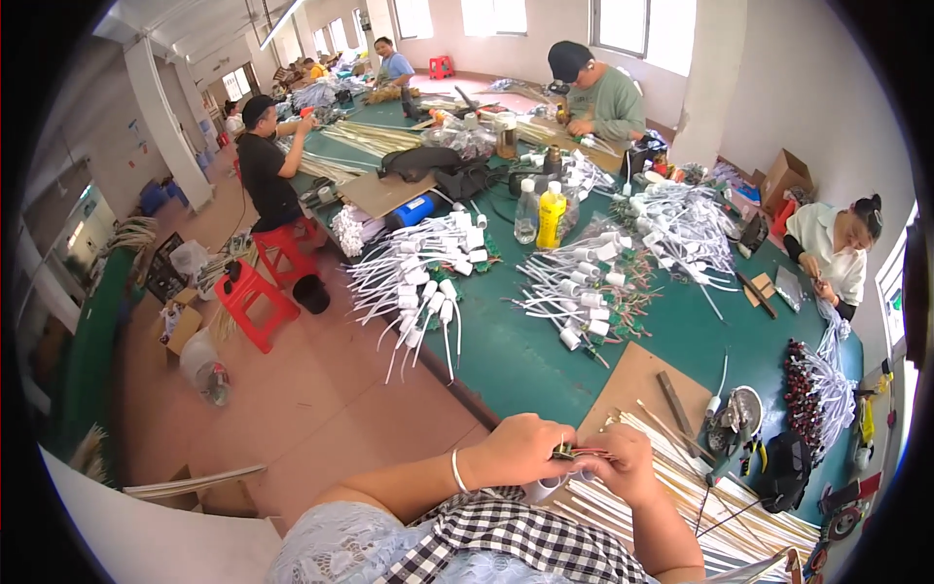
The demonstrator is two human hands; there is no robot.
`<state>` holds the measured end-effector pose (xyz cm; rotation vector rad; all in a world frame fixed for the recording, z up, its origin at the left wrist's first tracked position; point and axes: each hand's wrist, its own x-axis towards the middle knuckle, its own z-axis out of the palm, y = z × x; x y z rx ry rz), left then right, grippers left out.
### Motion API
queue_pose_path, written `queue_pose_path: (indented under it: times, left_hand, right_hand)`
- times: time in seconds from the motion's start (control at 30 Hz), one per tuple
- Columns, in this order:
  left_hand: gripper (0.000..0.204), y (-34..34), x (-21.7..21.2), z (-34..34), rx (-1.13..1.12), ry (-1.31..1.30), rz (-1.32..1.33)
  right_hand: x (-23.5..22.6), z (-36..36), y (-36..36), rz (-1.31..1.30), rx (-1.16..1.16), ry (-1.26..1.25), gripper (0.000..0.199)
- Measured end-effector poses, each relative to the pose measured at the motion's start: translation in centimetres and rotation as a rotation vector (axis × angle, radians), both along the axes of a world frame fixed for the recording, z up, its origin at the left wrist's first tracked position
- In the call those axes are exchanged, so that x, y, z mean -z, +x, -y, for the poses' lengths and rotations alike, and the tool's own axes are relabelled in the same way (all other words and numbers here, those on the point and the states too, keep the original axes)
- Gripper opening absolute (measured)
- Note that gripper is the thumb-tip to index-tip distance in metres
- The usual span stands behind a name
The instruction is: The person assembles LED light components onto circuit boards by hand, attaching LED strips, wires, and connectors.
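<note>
Close to my body, my left hand and my right hand meet with their fingers curled together. Between their fingertips is a small green circuit board with thin reddish wires running toward the right hand. White rounded pieces show just beneath the fingers; whether they join the board is hidden. Long pale strips lie on the table beside and below my right hand. Ahead of my hands is a brown board with a flat grey metal bar across it.
White-capped wire assemblies lie in piles on the green table, around a yellow bottle. To the right are pliers and a bowl. Co-workers sit around the table; red stools stand on the floor at left.
</note>
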<state>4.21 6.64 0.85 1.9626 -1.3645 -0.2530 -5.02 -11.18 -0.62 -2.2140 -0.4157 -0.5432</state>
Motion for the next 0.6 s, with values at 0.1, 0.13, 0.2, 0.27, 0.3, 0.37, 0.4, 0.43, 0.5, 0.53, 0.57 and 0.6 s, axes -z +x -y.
queue_pose_path:
  times: [0.1,0.13,0.2,0.27,0.3,0.37,0.4,0.43,0.5,0.53,0.57,0.6]
  left_hand:
    - [0.033,0.3,0.0,-0.1,0.021,-0.025,-0.034]
    - [0.033,0.4,0.2,-0.1,0.026,0.033,-0.101]
    - [0.034,0.6,0.5,0.0,0.024,0.116,-0.173]
    - [0.034,1.3,0.1,0.1,0.031,0.114,-0.115]
    - [0.034,0.8,-0.2,-0.3,0.026,0.126,-0.088]
    - [0.031,0.4,-1.7,-0.6,0.024,0.138,-0.036]
    - [0.031,0.0,-1.9,-0.8,0.051,0.095,0.038]
    - [0.031,-0.5,-2.0,-1.1,0.076,0.052,0.113]
    - [0.030,-0.7,-2.0,-1.0,0.073,0.099,0.096]
    - [0.029,-0.6,-1.9,-0.9,0.081,0.144,0.077]
    - [0.029,-0.6,-1.7,-0.9,0.085,0.147,0.072]
    - [0.028,-0.4,-1.3,-0.6,0.075,0.154,0.068]
  right_hand:
    - [-0.4,-0.6,0.4,-0.016,-0.032,0.051,0.026]
    - [0.4,-0.6,0.4,-0.041,-0.009,0.034,0.022]
    - [0.8,-0.7,0.6,-0.003,-0.026,0.036,0.022]
    - [0.4,-0.3,1.2,0.055,-0.047,0.016,0.022]
    - [0.0,-0.4,1.0,0.055,-0.049,0.015,0.022]
    - [-1.8,-0.5,0.6,0.039,-0.119,0.107,0.022]
    - [-2.2,-0.5,0.2,0.041,-0.151,0.135,0.023]
    - [-2.5,-0.7,-0.5,0.041,-0.160,0.136,0.023]
    - [-2.9,-0.6,-1.7,-0.365,-0.103,0.332,0.020]
    - [-2.0,-0.4,-2.0,-0.444,-0.062,0.333,0.020]
    - [-1.4,-0.1,-2.6,-0.448,-0.059,0.337,0.020]
    - [-0.9,0.1,-2.9,-0.426,0.022,0.371,0.019]
